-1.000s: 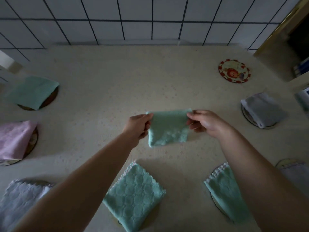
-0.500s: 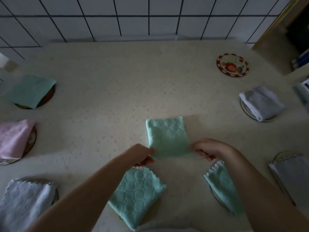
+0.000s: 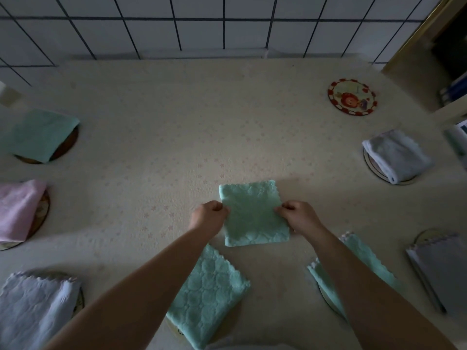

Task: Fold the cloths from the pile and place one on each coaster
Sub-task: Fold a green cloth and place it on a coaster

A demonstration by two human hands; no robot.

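Bench [image 3: 177, 122]: eight cloths are counted, seven already laid on coasters around its edge.
Cloth [image 3: 254, 213]: lies folded mid-bench, pinched at its sides by the left hand [image 3: 209, 214] and right hand [image 3: 298, 214].
Bare coaster [image 3: 352, 96]: one, far right of the cloth.
Risk: the fold could be sprung open if carried by the sides.

we cannot see our fingertips behind the green cloth [image 3: 254, 213]; our right forearm hides most of the cloth [image 3: 364, 258] and coaster [image 3: 328, 300] below our right hand [image 3: 299, 215].
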